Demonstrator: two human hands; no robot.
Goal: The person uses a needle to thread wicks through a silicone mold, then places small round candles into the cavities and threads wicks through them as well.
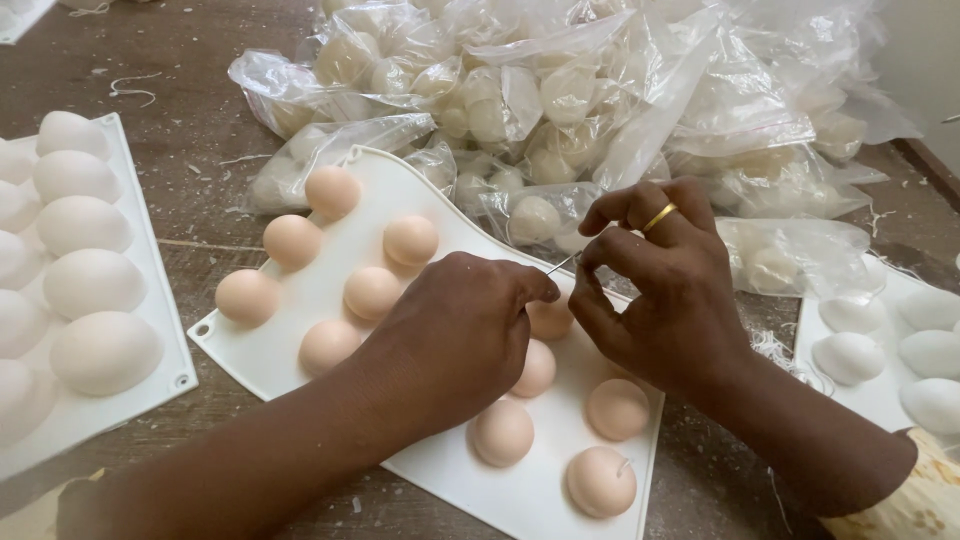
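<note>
Metal needle between both hands' grips.

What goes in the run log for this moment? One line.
left hand: on mould | right hand: pinching thin needle | domes: peach

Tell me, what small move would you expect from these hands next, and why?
Probably drawing the thin wick taut: the left hand and right hand pinch it between them above the white mould of peach domes, one of which already shows a wick.
</note>
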